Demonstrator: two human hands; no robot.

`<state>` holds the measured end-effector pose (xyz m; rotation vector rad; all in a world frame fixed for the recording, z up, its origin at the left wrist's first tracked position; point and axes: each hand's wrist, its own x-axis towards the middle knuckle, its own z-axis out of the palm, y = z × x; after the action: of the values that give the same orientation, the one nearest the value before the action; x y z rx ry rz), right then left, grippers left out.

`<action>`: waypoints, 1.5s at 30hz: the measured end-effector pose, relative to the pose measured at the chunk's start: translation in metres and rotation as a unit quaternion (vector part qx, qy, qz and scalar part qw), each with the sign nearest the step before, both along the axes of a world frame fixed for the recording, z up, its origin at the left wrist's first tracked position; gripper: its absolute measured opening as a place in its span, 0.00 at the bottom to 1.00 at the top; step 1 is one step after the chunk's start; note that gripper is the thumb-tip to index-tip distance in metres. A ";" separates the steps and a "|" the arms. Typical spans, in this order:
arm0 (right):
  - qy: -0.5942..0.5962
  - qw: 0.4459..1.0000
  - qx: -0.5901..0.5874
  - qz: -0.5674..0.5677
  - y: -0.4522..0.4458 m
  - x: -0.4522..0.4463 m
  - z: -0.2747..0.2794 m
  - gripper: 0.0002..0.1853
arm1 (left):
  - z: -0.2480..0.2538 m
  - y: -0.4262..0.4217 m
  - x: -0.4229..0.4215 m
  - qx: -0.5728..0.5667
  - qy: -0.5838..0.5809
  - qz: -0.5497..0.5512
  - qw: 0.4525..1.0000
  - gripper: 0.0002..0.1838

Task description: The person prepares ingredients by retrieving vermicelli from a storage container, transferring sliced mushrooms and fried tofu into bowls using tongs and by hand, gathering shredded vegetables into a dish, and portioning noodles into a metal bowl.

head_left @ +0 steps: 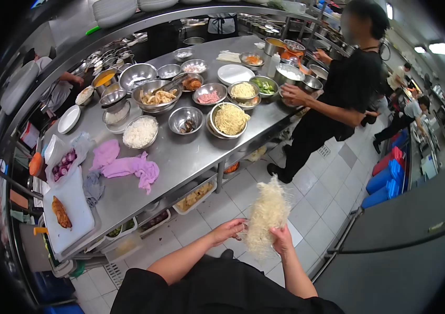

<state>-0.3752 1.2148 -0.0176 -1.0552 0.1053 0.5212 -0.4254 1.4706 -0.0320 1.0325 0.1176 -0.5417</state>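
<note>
A bundle of thin, pale dried noodles point(266, 217) is held up in front of my body, above the tiled floor. My right hand point(281, 239) grips its lower right side. At its left side is my left hand point(231, 229), fingers curled and slightly apart, by the edge of the bundle; whether they touch it is hard to tell. On the steel table point(180, 162) ahead are a bowl of yellow noodles point(229, 119), a bowl of white rice point(140, 132) and a metal bowl with dark pieces point(185, 121).
A co-worker in black point(337, 89) stands beyond the table's right end. Purple cloths point(125, 163) and a white cutting board point(70, 209) with a browned piece of food lie at left. A grey counter point(390, 246) is at right; food tubs point(195, 198) sit under the table.
</note>
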 end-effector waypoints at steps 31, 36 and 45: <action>-0.135 0.977 0.087 0.139 0.469 0.792 0.168 0.24 | -0.253 0.112 0.082 0.380 0.168 0.344 0.842 0.15; -0.067 0.990 0.070 0.107 0.565 0.877 0.116 0.24 | -0.202 0.015 0.067 0.694 0.241 -0.028 0.678 0.17; -0.236 0.921 -0.300 0.077 0.605 0.968 0.041 0.40 | -0.188 -0.038 0.168 0.283 0.445 0.371 0.765 0.18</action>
<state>0.5932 1.8200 0.0238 -1.7780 -0.2658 0.3654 -0.2571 1.4321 -0.2203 1.1128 1.5640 -0.2061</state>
